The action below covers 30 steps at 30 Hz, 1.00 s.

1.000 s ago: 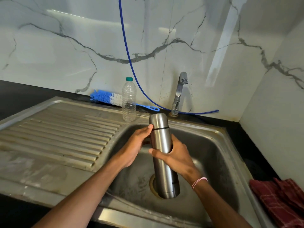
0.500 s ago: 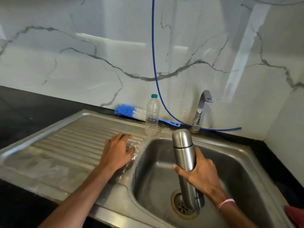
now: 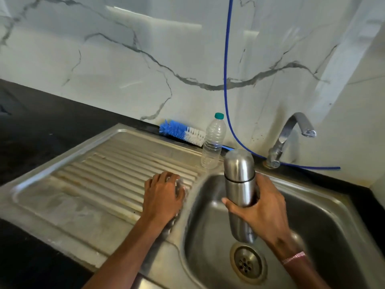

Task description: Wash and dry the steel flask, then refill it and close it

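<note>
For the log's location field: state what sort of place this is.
Probably a kitchen: a steel sink with ribbed drainboard in a dark counter, a tap at the marble-look wall, a bottle brush.

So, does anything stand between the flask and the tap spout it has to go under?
Nothing visible does. The right hand holds the flask roughly upright over the sink basin, with open space across to the tap spout. The plastic bottle stands off to its left; the blue hose runs behind, along the wall.
</note>
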{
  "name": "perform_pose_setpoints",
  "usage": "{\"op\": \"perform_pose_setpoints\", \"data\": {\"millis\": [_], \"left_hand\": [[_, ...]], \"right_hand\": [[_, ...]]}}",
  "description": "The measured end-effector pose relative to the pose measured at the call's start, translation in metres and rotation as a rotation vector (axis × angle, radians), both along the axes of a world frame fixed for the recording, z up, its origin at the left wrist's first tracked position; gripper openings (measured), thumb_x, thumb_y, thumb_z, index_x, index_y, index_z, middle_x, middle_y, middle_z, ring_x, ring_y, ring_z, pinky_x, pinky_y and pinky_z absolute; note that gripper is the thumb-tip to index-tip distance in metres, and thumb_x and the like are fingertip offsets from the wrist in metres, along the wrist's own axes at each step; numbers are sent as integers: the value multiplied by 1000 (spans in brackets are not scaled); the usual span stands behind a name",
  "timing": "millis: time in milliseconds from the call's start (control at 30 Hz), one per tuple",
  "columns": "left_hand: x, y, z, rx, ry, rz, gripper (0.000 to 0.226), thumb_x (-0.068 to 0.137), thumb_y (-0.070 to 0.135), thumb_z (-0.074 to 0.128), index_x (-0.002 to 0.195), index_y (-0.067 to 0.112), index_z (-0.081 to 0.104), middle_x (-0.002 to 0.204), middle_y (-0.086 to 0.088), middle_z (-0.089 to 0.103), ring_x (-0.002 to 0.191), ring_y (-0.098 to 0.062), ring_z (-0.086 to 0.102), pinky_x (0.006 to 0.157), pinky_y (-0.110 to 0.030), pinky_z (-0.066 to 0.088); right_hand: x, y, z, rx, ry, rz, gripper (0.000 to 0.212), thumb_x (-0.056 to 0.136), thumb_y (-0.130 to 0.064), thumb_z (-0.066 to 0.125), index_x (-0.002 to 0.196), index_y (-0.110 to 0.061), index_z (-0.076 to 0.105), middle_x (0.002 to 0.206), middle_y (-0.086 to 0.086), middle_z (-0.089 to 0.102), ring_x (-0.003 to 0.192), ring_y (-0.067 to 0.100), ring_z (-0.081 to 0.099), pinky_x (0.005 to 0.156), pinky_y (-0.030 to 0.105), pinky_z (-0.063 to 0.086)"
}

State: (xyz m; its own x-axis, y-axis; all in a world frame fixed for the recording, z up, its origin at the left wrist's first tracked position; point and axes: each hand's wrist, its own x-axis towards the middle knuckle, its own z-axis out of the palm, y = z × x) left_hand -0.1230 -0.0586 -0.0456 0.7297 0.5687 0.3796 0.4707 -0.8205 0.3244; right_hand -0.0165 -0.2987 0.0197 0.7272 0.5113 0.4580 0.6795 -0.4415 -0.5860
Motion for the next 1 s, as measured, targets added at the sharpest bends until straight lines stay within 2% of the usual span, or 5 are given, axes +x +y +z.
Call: {"op": "perform_pose_setpoints", "data": {"millis": [167, 367, 533, 700, 1000], "left_hand": [[2, 40, 19, -61, 57, 19, 42, 96, 39, 59, 136, 26, 61, 146, -2, 55, 133, -29, 50, 108, -48, 38], [27, 110, 50, -129, 324, -57, 63, 104, 50, 44, 161, 31, 24, 170, 1, 17, 156, -27, 17, 122, -49, 22], [49, 136, 57, -234, 521, -118, 74, 103, 57, 44, 163, 30, 11, 173, 0, 0, 159, -27, 3, 126, -51, 17], [54, 140, 44, -251, 685, -145, 81, 101, 62, 41, 164, 30, 2, 172, -4, -9, 159, -28, 0, 126, -49, 14], [55, 137, 45, -274, 711, -144, 82, 102, 60, 42, 164, 31, -2, 171, -3, -14, 159, -28, -5, 126, -50, 12]], "right_hand": [[8, 88, 44, 66, 53, -2, 80, 54, -70, 88, 119, -34, 57, 108, -10, 68, 91, 12, 68, 80, 41, 60], [24, 188, 77, 41, 166, -63, 84, 62, -58, 93, 130, -27, 54, 119, -4, 73, 104, 16, 70, 91, 36, 58], [39, 239, 74, 124, 269, -112, 85, 63, -42, 98, 132, -15, 55, 117, 3, 74, 100, 17, 70, 91, 40, 61], [50, 262, 67, 107, 312, -124, 80, 63, -41, 98, 126, -16, 56, 116, 1, 72, 102, 18, 68, 90, 42, 59], [59, 271, 66, 48, 340, -130, 81, 65, -36, 98, 129, -13, 55, 120, 5, 72, 107, 23, 68, 93, 41, 58]]}}
